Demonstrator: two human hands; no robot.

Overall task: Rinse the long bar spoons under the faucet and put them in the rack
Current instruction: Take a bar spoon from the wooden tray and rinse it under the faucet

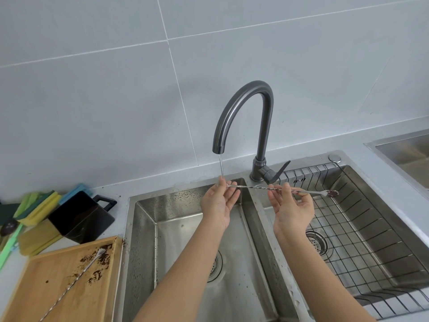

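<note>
1. Head view, centre of the frame: left hand [219,203] pinching one end of a long bar spoon [282,189] between thumb and fingertips, remaining fingers lying loosely extended, palm facing up.
2. Just right of centre: right hand [293,209] pinching the twisted middle of the same shaft, fingers curling round it, palm turned toward the camera.
3. Lying almost level between the two hands, thin and silvery, spiral-twisted along the mid-section; forked end at the right carrying dark residue and hanging over the wire rack [362,231].
4. Thin stream of water [221,166] falling from the dark grey gooseneck faucet [246,112] onto the left end of the spoon at the left fingertips.
5. Below the hands: double stainless sink [185,228], left basin beaded with droplets, round drain strainer showing; narrow divider running between the forearms.
6. Rack sitting inside the right basin, dark grid of wire with slotted sides.
7. Lower left of the frame: wooden cutting board [58,282] smeared with brown grounds, second bar spoon [72,284] lying diagonally across it, well apart from the sink's edge.
8. Left edge: black square container [81,217] standing beside stacked yellow and green sponges [37,205].
9. Upper half: pale grey tiled wall [116,77], smooth, with thin white grout lines.
</note>
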